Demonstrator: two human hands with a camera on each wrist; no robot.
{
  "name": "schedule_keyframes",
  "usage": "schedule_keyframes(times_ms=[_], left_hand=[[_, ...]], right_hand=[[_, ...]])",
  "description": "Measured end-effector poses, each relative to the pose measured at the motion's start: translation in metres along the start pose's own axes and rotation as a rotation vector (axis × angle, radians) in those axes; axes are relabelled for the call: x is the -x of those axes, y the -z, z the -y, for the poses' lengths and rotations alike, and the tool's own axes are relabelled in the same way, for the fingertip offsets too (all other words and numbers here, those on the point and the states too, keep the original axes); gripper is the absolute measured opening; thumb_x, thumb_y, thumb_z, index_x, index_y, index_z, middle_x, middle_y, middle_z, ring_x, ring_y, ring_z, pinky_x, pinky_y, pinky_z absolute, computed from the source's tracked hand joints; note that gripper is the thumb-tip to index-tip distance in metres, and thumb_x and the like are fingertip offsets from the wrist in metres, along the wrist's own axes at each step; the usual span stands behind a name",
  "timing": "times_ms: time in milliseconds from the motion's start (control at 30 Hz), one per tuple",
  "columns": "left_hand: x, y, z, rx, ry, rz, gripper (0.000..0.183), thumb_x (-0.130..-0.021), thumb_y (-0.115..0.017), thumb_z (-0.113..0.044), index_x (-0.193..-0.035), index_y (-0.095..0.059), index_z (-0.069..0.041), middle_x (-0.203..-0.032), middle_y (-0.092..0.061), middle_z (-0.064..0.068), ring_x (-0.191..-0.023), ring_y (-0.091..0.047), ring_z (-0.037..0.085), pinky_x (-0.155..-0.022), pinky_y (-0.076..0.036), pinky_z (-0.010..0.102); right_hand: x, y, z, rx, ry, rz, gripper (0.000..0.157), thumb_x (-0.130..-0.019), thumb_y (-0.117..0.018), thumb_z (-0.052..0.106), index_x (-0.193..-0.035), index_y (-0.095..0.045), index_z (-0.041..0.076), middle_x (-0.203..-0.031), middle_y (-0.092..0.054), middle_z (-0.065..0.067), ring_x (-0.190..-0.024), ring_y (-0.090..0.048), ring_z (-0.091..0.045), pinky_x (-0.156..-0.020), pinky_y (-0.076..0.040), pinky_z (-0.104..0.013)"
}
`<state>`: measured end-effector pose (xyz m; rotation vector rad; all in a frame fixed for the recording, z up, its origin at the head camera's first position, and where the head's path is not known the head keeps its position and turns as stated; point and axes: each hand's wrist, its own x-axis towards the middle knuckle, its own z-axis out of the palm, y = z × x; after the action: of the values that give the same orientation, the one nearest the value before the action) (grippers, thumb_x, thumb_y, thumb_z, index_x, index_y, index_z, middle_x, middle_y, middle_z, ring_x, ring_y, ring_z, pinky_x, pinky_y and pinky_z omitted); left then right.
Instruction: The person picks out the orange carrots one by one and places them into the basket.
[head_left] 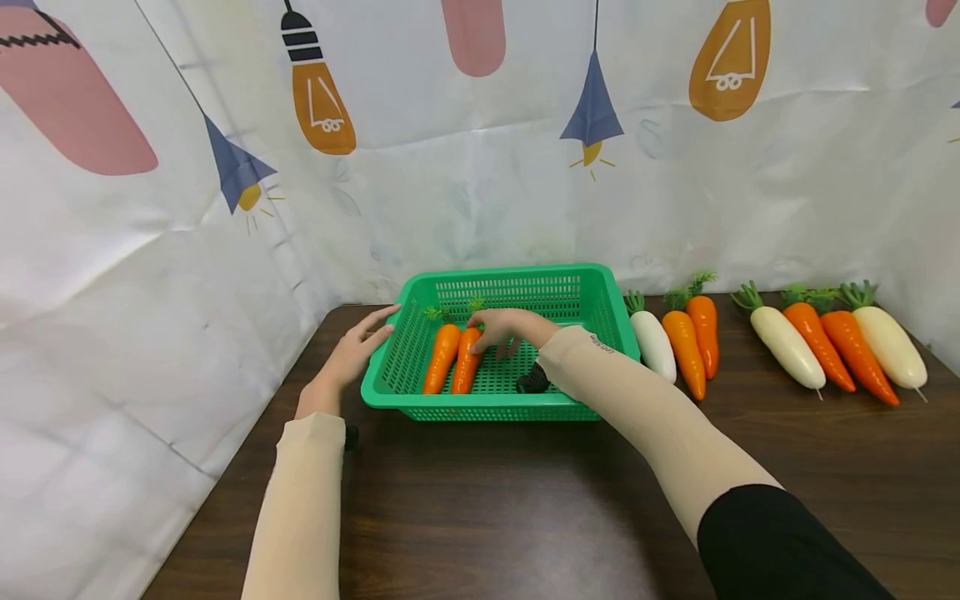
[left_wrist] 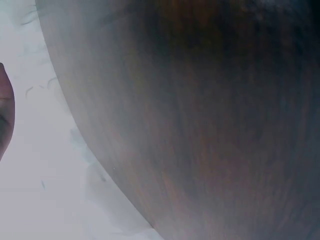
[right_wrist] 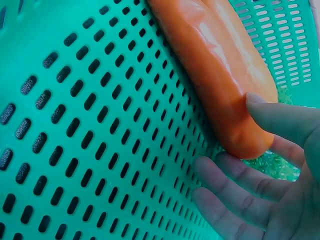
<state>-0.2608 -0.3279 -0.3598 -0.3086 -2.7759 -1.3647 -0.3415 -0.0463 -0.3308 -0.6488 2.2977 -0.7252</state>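
A green plastic basket (head_left: 495,402) with slotted sides stands on the table. Inside, toward its left, two orange carrots with leafy green tops lie side by side: a left carrot (head_left: 441,358) and a right carrot (head_left: 467,360). My right hand (head_left: 504,327) reaches in and pinches the right carrot near its leafy end. The right wrist view shows the thumb against the orange carrot (right_wrist: 215,75) and the other fingers (right_wrist: 235,210) spread beside it. My left hand (head_left: 348,354) rests at the basket's left rim with fingers extended; only a sliver shows in the left wrist view.
Right of the basket lie a white radish (head_left: 654,343) and two carrots (head_left: 684,346). Farther right is another group: two cream-white radishes (head_left: 787,343) with two carrots (head_left: 819,346) between them. A patterned white curtain (head_left: 480,208) hangs behind and left of the dark wooden table (head_left: 480,500).
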Motion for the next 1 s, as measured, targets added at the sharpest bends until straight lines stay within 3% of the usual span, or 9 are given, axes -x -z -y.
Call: schedule_keyframes(times_ms=[333,733,1000], left_hand=[[-0.001,0.000,0.003,0.000,0.006,0.003,0.056,-0.112,-0.044,-0.035,-0.164,-0.032,-0.018,-0.168,-0.019,0.017,-0.138,-0.039,0.051,-0.109,-0.030,0.072],[0.001,-0.002,0.003,0.004,0.011,0.007,0.056,-0.112,-0.044,-0.035,-0.164,-0.032,-0.018,-0.168,-0.018,0.017,-0.139,-0.038,0.051,-0.109,-0.030,0.073],[0.001,0.000,0.001,0.019,0.012,0.007,0.056,-0.112,-0.043,-0.035,-0.164,-0.031,-0.019,-0.169,-0.017,0.016,-0.140,-0.036,0.051,-0.110,-0.027,0.073]], right_hand=[[-0.003,-0.001,0.002,-0.007,0.030,-0.016,0.059,-0.105,-0.062,0.019,-0.158,-0.038,0.011,-0.150,-0.045,-0.019,-0.102,-0.067,-0.033,-0.089,-0.057,-0.043],[-0.002,-0.003,0.000,-0.010,0.008,0.007,0.061,-0.105,-0.062,0.020,-0.159,-0.035,0.012,-0.154,-0.040,-0.017,-0.103,-0.066,-0.031,-0.091,-0.057,-0.042],[0.006,0.009,0.000,-0.021,0.007,0.011,0.062,-0.103,-0.065,0.017,-0.158,-0.036,0.012,-0.160,-0.032,-0.017,-0.114,-0.066,-0.033,-0.095,-0.056,-0.044]])
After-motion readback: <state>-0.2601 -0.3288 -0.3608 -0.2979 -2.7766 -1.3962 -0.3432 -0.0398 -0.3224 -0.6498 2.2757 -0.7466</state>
